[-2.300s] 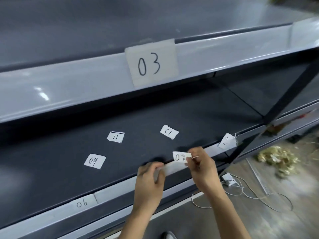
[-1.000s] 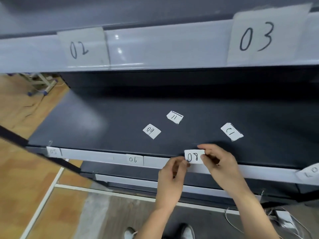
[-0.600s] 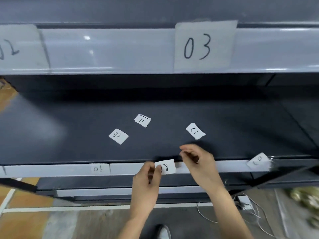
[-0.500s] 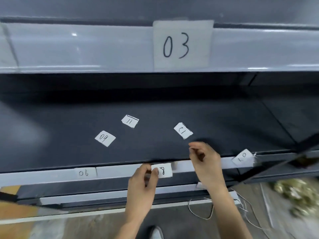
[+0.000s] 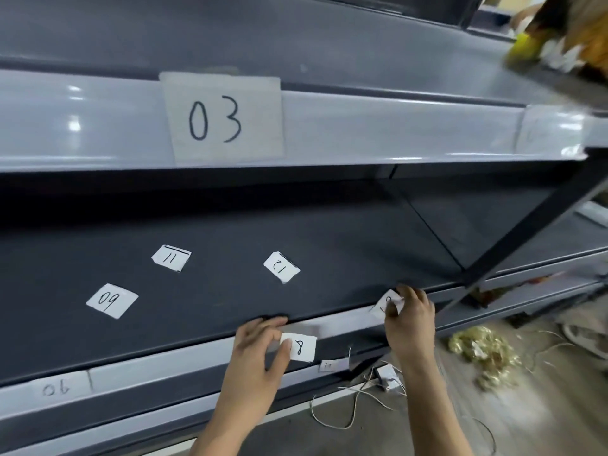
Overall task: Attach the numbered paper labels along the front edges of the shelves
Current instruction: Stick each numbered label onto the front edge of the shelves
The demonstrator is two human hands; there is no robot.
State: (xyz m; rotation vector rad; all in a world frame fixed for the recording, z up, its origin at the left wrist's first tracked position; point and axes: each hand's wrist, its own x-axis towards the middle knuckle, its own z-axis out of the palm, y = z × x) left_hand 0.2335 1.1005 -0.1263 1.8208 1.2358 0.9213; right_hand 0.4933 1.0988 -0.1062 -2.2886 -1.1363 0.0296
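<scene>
My left hand (image 5: 260, 347) pinches the small paper label "08" (image 5: 301, 347) in front of the grey front strip (image 5: 184, 360) of the dark middle shelf. My right hand (image 5: 409, 319) grips the label "07" (image 5: 388, 302) at the right end of that strip. Loose labels "09" (image 5: 112, 300), "11" (image 5: 171, 257) and "12" (image 5: 281, 266) lie on the dark shelf board (image 5: 230, 297). Label "06" (image 5: 56, 388) sits on the strip at the left. A large "03" label (image 5: 222, 118) is fixed on the upper shelf's front edge.
A black diagonal post (image 5: 539, 222) crosses at the right. Below on the floor lie thin white wires (image 5: 358, 403) and a heap of golden scraps (image 5: 483, 353). Another small label (image 5: 332, 365) sits on the lower shelf edge. Blurred yellow items (image 5: 559, 34) are at top right.
My right hand let go of the "08" label and moved right to grasp "07". My left hand keeps "08". The view swung back toward the shelf's right end.
</scene>
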